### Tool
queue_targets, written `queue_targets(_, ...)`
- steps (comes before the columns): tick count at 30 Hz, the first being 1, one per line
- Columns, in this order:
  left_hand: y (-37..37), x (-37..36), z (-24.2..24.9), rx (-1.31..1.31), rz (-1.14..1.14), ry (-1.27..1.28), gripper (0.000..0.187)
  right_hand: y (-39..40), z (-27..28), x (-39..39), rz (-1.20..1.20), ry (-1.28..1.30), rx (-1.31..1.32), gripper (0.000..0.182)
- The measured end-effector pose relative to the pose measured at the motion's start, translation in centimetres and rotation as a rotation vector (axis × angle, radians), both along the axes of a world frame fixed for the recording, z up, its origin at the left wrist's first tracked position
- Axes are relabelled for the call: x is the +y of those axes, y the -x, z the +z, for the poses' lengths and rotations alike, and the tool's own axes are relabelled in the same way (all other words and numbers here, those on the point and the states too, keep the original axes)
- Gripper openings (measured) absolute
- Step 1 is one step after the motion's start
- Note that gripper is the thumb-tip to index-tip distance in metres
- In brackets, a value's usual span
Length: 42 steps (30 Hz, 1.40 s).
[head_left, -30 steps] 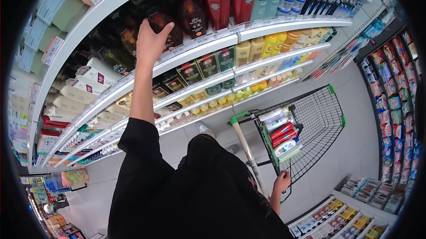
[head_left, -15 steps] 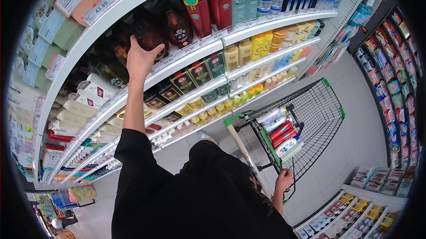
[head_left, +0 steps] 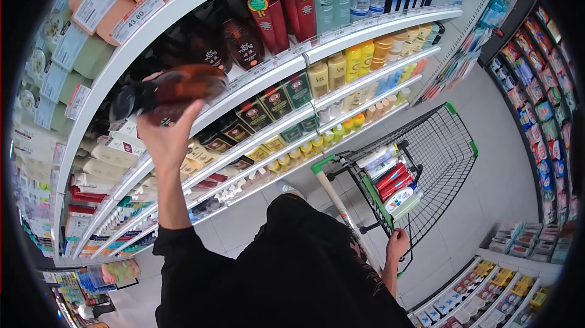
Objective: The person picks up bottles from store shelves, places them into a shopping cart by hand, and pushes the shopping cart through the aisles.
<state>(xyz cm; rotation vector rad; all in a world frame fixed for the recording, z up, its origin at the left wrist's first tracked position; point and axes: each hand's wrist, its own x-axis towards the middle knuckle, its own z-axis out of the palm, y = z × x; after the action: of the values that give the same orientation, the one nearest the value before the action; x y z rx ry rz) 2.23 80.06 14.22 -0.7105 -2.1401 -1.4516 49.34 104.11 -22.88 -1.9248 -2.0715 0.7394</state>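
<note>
My left hand (head_left: pixel 167 139) is wrapped round a dark amber bottle (head_left: pixel 183 87) with a black cap, blurred by motion and tilted on its side in front of the shelf edge. Behind it, similar dark bottles (head_left: pixel 242 42) stand on the shelf beside red bottles (head_left: pixel 268 20). Near the cart's handle end, my right hand (head_left: pixel 398 244) has its fingers curled; whether it holds anything is too small to tell. Red and white packages (head_left: pixel 393 182) lie in the black wire shopping cart (head_left: pixel 436 163).
Lower shelves hold dark boxes (head_left: pixel 255 113) and yellow bottles (head_left: pixel 353 63). The cart handle (head_left: pixel 341 206) runs along my right side. Racks of packets (head_left: pixel 536 121) stand at the far right, more shelves (head_left: pixel 487 291) at the lower right. A person (head_left: pixel 94 310) is partly visible at the lower left.
My left hand has drawn a dark bottle off the shelf, moving down and left and tipping it sideways. My right hand and the cart have shifted slightly right in view.
</note>
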Motion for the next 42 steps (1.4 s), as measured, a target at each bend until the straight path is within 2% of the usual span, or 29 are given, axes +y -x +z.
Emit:
queue_targets(3, -1.6, -2.0, 0.8, 0.03, -0.26, -0.038, 0.09, 0.1, 0.0, 0.8, 0.064, 0.096, 0.013, 0.019)
queue_targets(5, -3.7, -2.1, 1.1, -0.067, -0.415, -0.125, 0.097, 2.1, 2.2, 1.1, 0.215, -0.107, 0.147, 0.016)
queue_targets(7, -5.2, -1.8, 0.7, -0.081, -0.521, -0.158, 0.095, 5.9, 5.4, 1.2, 0.18, 0.027, 0.475, 0.02)
queue_targets(8, -6.0, -1.2, 0.7, -0.122, -0.575, -0.174, 0.094, 7.5, 6.4, 1.3, 0.169, 0.172, 0.616, 0.02)
queue_targets(9, -6.7, -0.1, 0.7, -0.214, -0.681, -0.221, 0.091, 10.5, 10.2, 0.6, 0.192, 0.306, 0.849, 0.022)
queue_targets(10, -7.5, 1.0, 0.2, -0.217, -0.691, -0.223, 0.091, 12.7, 13.9, -0.2, 0.254, 0.441, 0.934, 0.025)
queue_targets(12, -9.0, 3.2, -1.6, -0.555, -0.792, -0.375, 0.086, 15.8, 18.0, -1.4, 0.593, 0.592, 1.193, 0.046)
queue_targets(14, -10.2, 5.0, -3.4, -0.791, -0.909, -0.258, 0.066, 18.1, 22.5, -3.0, 0.804, 0.88, 1.35, 0.091)
queue_targets(15, -10.5, 5.8, -4.3, -0.798, -0.953, -0.123, 0.055, 18.5, 24.6, -3.7, 0.808, 1.019, 1.399, 0.105)
queue_targets(16, -10.7, 6.7, -5.2, -0.801, -0.995, 0.012, 0.044, 18.9, 25.4, -4.6, 0.788, 1.051, 1.474, 0.108)
queue_targets(17, -11.2, 7.5, -6.2, -0.805, -1.009, 0.012, 0.044, 18.7, 25.2, -4.5, 0.775, 1.102, 1.413, 0.107)
queue_targets(19, -12.3, 8.5, -7.9, -0.862, -0.906, 0.202, 0.044, 18.3, 23.7, -4.7, 0.73, 1.147, 1.351, 0.106)
queue_targets(20, -12.4, 8.8, -8.5, -0.881, -0.925, 0.205, 0.044, 18.0, 22.5, -5.0, 0.613, 1.204, 1.39, 0.101)
queue_targets(22, -12.8, 9.5, -9.7, -0.861, -0.851, 0.287, 0.027, 17.0, 21.3, -5.8, 0.457, 1.251, 1.42, 0.096)
queue_targets(23, -13.1, 9.4, -11.6, -0.713, -0.769, 0.305, 0.025, 16.8, 20.9, -6.1, 0.34, 1.341, 1.496, 0.09)
queue_targets(24, -13.4, 9.4, -12.1, -0.729, -0.787, 0.308, 0.025, 16.8, 20.6, -6.3, 0.221, 1.427, 1.572, 0.086)
queue_targets(25, -13.7, 9.4, -12.4, -0.54, -0.736, 0.373, 0.024, 16.8, 20.3, -6.7, 0.128, 1.39, 1.59, 0.081)
queue_targets(26, -13.9, 9.6, -12.6, -0.345, -0.683, 0.43, 0.023, 16.6, 20.3, -6.5, 0.108, 1.376, 1.595, 0.081)
queue_targets(30, -15.7, 10.1, -12.4, -0.423, -0.725, 0.428, 0.02, 15.9, 20.6, -5.9, 0.088, 1.201, 1.55, 0.082)
queue_targets(33, -16.0, 10.2, -12.7, -0.446, -0.772, 0.404, 0.021, 15.5, 20.6, -5.5, 0.029, 1.232, 1.578, 0.082)
queue_targets(36, -16.4, 11.0, -11.9, -0.409, -0.841, 0.311, 0.024, 15.5, 20.2, -5.5, 0.073, 1.202, 1.622, 0.082)
queue_targets(38, -16.4, 11.6, -11.3, -0.357, -0.867, 0.323, 0.026, 15.6, 20.4, -5.8, -0.04, 1.153, 1.542, 0.08)
queue_targets(42, -16.4, 11.8, -10.5, -0.308, -0.9, 0.417, 0.031, 15.4, 19.3, -5.8, 0.014, 1.212, 1.623, 0.071)
